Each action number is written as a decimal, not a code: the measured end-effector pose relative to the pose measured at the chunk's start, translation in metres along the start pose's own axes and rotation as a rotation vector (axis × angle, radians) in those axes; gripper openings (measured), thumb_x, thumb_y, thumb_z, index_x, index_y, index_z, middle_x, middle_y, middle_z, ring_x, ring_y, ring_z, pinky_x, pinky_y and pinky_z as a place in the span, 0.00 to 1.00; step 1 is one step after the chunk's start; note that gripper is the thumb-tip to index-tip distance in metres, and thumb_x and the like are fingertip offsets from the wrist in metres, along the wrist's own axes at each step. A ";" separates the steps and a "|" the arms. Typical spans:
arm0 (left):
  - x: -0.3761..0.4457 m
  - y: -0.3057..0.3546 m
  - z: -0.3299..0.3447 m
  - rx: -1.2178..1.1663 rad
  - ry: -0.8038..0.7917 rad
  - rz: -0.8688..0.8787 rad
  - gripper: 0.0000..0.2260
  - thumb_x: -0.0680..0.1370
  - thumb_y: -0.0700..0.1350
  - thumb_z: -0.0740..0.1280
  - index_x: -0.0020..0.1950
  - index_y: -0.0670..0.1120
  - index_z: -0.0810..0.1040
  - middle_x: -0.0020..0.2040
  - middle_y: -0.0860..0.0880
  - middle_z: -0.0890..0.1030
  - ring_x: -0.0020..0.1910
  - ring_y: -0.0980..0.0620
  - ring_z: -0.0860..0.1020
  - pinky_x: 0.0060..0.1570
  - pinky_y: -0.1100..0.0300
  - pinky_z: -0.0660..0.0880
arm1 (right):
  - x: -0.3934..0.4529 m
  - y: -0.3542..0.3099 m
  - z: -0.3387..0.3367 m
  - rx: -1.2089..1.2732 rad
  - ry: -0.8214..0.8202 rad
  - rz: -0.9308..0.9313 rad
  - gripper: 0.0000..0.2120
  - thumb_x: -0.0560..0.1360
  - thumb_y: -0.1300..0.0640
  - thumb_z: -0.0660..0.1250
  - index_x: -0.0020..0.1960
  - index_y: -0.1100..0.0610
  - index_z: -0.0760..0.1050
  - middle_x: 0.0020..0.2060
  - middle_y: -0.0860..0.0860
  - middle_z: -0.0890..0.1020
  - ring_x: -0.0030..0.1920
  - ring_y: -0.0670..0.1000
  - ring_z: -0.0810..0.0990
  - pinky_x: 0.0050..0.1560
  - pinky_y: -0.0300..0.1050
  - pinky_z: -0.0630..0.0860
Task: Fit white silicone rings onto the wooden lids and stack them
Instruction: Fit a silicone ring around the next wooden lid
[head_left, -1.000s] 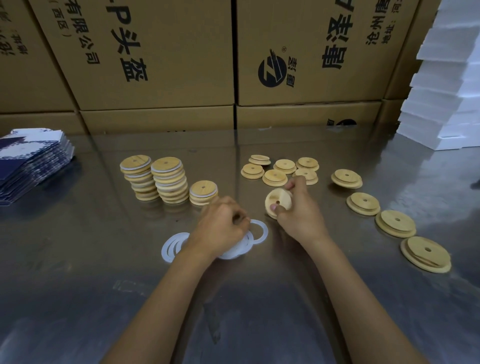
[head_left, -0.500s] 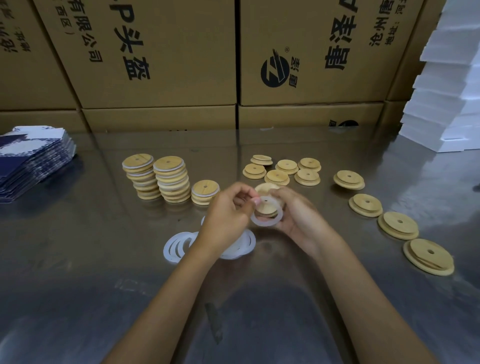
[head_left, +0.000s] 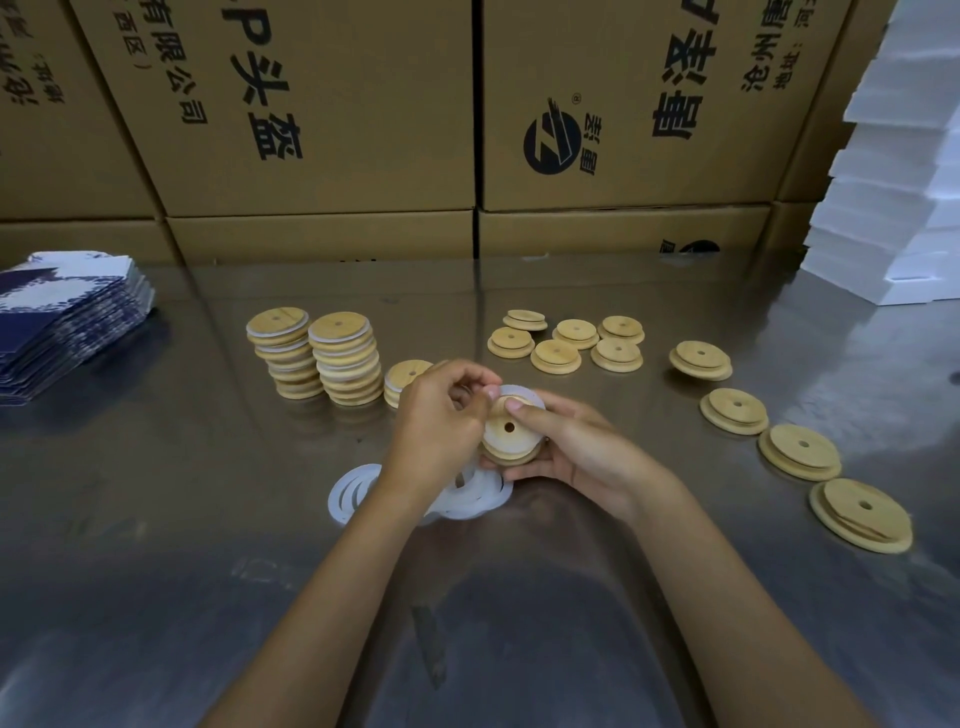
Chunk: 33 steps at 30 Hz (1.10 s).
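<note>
My right hand (head_left: 576, 449) holds a wooden lid (head_left: 511, 434) with a centre hole above the table, thumb on its top edge. My left hand (head_left: 441, 426) pinches a white silicone ring (head_left: 522, 392) at the lid's far rim; the ring lies partly over the lid. A pile of loose white rings (head_left: 358, 491) lies on the table under my left wrist. Two tall stacks of ringed lids (head_left: 340, 364) and a short stack (head_left: 405, 379) stand to the left. Several bare lids (head_left: 563, 340) lie behind my hands, and more bare lids (head_left: 800, 457) run in a row to the right.
The steel table (head_left: 208, 519) is backed by a wall of cardboard boxes (head_left: 337, 130). A stack of blue-and-white printed packs (head_left: 62, 317) sits at the far left. White foam blocks (head_left: 893, 208) are piled at the back right.
My left hand picked one ring off the pile and brought it to the lid. My right hand lifted the lid from the table toward me, and the ring now sits against its far rim.
</note>
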<state>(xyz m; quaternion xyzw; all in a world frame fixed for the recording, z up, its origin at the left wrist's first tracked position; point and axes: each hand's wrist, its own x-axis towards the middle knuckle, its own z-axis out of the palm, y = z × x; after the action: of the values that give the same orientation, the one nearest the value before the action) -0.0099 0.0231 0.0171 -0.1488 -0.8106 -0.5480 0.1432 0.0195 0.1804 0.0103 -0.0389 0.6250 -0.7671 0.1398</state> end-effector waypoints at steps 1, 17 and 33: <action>0.000 0.000 0.000 0.001 -0.015 -0.008 0.07 0.76 0.39 0.70 0.43 0.52 0.82 0.42 0.54 0.83 0.41 0.57 0.77 0.41 0.69 0.73 | 0.000 -0.001 -0.001 -0.003 0.011 0.005 0.13 0.82 0.54 0.66 0.64 0.56 0.79 0.55 0.62 0.85 0.54 0.65 0.85 0.48 0.48 0.84; 0.005 -0.007 -0.007 -0.147 -0.141 -0.223 0.07 0.77 0.36 0.69 0.45 0.47 0.84 0.43 0.48 0.84 0.39 0.55 0.81 0.36 0.65 0.77 | 0.001 -0.001 -0.004 0.089 0.116 -0.001 0.18 0.84 0.52 0.59 0.66 0.64 0.77 0.57 0.65 0.83 0.56 0.67 0.83 0.45 0.48 0.83; -0.003 0.001 0.005 -0.269 -0.056 -0.374 0.06 0.75 0.37 0.70 0.50 0.45 0.77 0.48 0.43 0.81 0.46 0.49 0.81 0.36 0.64 0.79 | 0.013 0.012 0.003 0.156 0.288 -0.146 0.15 0.83 0.53 0.62 0.65 0.60 0.77 0.61 0.61 0.82 0.63 0.59 0.81 0.64 0.58 0.78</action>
<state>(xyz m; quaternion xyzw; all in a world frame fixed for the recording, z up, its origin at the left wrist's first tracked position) -0.0073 0.0277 0.0152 -0.0290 -0.7475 -0.6636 -0.0044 0.0099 0.1721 -0.0019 0.0370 0.5725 -0.8191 -0.0045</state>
